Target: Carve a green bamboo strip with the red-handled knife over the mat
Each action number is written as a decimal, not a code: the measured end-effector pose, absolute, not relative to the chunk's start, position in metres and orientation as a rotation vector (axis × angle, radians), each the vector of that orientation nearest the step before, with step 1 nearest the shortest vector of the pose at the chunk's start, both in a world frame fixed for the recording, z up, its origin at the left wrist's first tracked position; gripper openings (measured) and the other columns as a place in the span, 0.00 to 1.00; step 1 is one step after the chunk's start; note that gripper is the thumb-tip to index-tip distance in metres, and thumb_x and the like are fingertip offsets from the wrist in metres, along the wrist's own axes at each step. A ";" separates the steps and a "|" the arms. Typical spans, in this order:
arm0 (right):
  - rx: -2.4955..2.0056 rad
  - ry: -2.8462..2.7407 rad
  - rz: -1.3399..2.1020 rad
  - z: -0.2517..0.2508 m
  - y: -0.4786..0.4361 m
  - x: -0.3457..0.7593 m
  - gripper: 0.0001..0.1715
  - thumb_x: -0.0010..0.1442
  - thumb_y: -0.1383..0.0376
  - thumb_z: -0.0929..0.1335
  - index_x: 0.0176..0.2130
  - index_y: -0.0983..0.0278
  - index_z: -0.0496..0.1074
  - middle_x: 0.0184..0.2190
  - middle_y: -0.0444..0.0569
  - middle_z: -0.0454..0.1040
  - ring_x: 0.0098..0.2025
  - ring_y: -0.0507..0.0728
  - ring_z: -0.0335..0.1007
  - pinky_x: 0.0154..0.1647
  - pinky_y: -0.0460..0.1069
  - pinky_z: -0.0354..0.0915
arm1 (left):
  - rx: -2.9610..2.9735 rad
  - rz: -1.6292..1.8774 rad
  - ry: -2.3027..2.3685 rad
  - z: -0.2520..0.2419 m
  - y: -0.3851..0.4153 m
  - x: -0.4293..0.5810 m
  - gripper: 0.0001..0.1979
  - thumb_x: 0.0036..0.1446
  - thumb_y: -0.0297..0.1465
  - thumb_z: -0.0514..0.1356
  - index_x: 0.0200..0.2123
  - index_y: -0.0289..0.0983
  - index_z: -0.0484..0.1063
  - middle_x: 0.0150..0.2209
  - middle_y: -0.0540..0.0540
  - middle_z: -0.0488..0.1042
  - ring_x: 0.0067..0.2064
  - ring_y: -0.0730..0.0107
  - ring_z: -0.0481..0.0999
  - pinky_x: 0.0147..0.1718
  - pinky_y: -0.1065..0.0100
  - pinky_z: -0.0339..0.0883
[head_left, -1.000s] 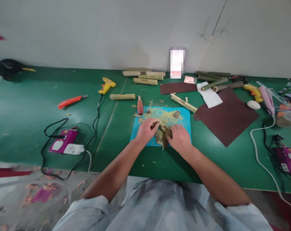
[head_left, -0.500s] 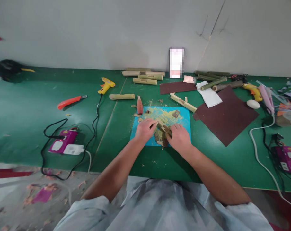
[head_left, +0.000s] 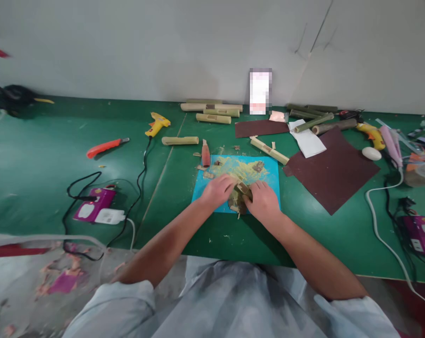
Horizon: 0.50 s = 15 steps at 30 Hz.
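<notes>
Over blue mat (head_left: 274,177), right hand (head_left: 265,199) grips notched bamboo tube (head_left: 244,189), left hand (head_left: 217,190) curled at other end, can't tell holding what; likely smoothing, next calls for steady tube

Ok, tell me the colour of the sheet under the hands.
The sheet is bright blue, strewn with pale yellowish shavings; the head view shows it.

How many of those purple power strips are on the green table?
2. One purple power strip lies toward the left, near the front edge; the other purple power strip is at the far right, cut off by the picture's edge. Others may be out of view.
</notes>
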State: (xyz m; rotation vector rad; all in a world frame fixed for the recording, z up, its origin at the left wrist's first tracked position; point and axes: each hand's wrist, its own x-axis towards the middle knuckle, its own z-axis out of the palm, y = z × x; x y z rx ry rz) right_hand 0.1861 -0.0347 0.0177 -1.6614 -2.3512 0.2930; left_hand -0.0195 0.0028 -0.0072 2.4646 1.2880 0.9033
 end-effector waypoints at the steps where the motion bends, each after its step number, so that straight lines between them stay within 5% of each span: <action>1: -1.663 -2.352 0.292 0.018 -0.035 0.186 0.08 0.65 0.62 0.68 0.39 0.65 0.72 0.40 0.56 0.75 0.46 0.65 0.70 0.45 0.56 0.64 | 2.456 0.922 1.316 -0.007 0.003 -0.019 0.14 0.72 0.33 0.53 0.39 0.37 0.77 0.36 0.43 0.78 0.40 0.65 0.78 0.41 0.64 0.75; 15: -1.641 -2.337 0.306 0.016 -0.035 0.187 0.07 0.65 0.62 0.68 0.39 0.63 0.72 0.41 0.56 0.76 0.46 0.64 0.69 0.44 0.56 0.63 | 2.415 0.944 1.357 -0.009 0.005 -0.025 0.14 0.71 0.35 0.53 0.38 0.38 0.77 0.35 0.44 0.78 0.38 0.65 0.78 0.41 0.63 0.74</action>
